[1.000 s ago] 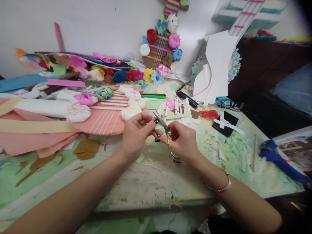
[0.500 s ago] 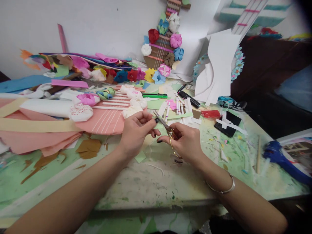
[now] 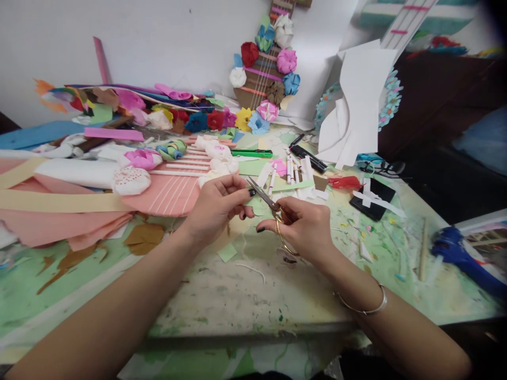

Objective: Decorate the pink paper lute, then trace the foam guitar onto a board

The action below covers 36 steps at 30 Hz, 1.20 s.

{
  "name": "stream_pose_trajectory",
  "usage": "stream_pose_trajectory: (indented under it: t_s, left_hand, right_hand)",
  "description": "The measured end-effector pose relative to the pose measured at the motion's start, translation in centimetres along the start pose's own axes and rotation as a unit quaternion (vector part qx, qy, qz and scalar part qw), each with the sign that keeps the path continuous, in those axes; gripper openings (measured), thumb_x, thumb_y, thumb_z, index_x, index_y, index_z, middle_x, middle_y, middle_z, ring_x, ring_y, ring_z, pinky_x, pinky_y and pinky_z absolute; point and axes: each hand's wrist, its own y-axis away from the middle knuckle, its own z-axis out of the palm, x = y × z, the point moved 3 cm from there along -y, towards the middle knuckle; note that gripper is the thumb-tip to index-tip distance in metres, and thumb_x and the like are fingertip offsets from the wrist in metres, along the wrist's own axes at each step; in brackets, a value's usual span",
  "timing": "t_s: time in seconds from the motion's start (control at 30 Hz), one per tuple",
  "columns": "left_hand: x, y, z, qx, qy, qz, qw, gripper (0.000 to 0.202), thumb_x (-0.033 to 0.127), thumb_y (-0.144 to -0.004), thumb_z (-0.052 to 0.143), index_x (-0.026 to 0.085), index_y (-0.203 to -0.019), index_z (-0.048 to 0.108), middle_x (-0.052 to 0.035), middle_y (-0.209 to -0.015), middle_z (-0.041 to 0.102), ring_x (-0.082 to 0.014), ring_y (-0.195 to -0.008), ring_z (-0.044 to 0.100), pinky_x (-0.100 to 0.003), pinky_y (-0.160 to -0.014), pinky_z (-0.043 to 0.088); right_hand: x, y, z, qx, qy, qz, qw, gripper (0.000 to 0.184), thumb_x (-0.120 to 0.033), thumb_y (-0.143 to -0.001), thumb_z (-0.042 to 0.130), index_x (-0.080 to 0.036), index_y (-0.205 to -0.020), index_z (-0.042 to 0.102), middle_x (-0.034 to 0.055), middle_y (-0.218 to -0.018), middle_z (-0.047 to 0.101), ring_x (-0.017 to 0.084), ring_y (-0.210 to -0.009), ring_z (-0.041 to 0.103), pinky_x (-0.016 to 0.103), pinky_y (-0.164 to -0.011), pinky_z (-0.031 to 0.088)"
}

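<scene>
Mid-frame, the right hand (image 3: 308, 230) grips gold-handled scissors (image 3: 273, 206); a slip could nick the left hand (image 3: 216, 208), whose grip I cannot tell.

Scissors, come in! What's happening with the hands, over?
Right hand holds the scissors. Left hand close by the blades, anything pinched unclear. Green paper scrap on the table, nearer the person.

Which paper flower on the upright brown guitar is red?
The red flower sits at the left of the guitar, just above the lower white flower; the others are white, pink, brown or bluish.
</scene>
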Motion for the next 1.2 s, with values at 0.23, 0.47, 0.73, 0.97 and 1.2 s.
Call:
stream_pose_trajectory:
  t_s: [0.23,0.47,0.73,0.97,1.2]
  left_hand:
    - [0.2,-0.4,-0.3,-0.023,-0.021,-0.001,1.000,0.014,0.013,-0.063,0.070,0.014,-0.066,0.056,0.0032,-0.056,0.054,-0.0075,-0.040,0.056,-0.017,-0.039,0.036]
    - [0.3,-0.6,-0.9,-0.055,-0.040,-0.019,0.997,0.014,0.014,-0.067,0.069,0.014,-0.071,0.055,0.0042,-0.063,0.055,-0.0060,-0.043,0.055,-0.018,-0.041,0.039]
    - [0.5,-0.8,-1.3,-0.072,-0.075,-0.027,0.994,0.013,0.014,-0.067,0.069,0.015,-0.071,0.056,0.0035,-0.063,0.054,-0.0060,-0.046,0.053,-0.017,-0.040,0.041]
    - [0.5,-1.0,-1.6,-0.090,-0.072,-0.025,0.993,0.011,0.012,-0.067,0.068,0.014,-0.072,0.058,0.0037,-0.063,0.055,-0.0054,-0.044,0.053,-0.017,-0.038,0.043]
    - [0.7,-0.9,-1.6,-0.093,-0.079,-0.026,0.992,0.012,0.011,-0.065,0.068,0.014,-0.070,0.058,0.0045,-0.062,0.055,-0.0052,-0.042,0.052,-0.017,-0.038,0.043]
  right_hand:
    - [-0.1,-0.1,-0.1,0.001,-0.003,-0.014,1.000,0.050,-0.063,-0.067,0.068,-0.017,-0.058,0.050,-0.0065,-0.047,0.040,0.005,-0.045,0.032,0.022,-0.047,0.026]
    - [-0.1,-0.1,-0.1,0.003,-0.011,-0.031,0.999,0.053,-0.062,-0.065,0.070,-0.016,-0.054,0.046,-0.0076,-0.047,0.037,0.004,-0.046,0.030,0.021,-0.046,0.024]
    - [-0.1,-0.1,-0.2,-0.002,-0.019,-0.040,0.999,0.049,-0.055,-0.067,0.073,-0.016,-0.055,0.047,-0.0078,-0.047,0.036,0.004,-0.046,0.030,0.021,-0.046,0.023]
    - [0.0,0.0,-0.2,-0.014,-0.005,-0.037,0.999,0.050,-0.055,-0.067,0.073,-0.016,-0.054,0.045,-0.0073,-0.047,0.037,0.004,-0.046,0.030,0.021,-0.045,0.023]
    - [-0.2,-0.1,-0.4,-0.015,0.006,-0.048,0.999,0.050,-0.057,-0.070,0.069,-0.016,-0.054,0.047,-0.0068,-0.045,0.038,0.004,-0.046,0.032,0.021,-0.045,0.024]
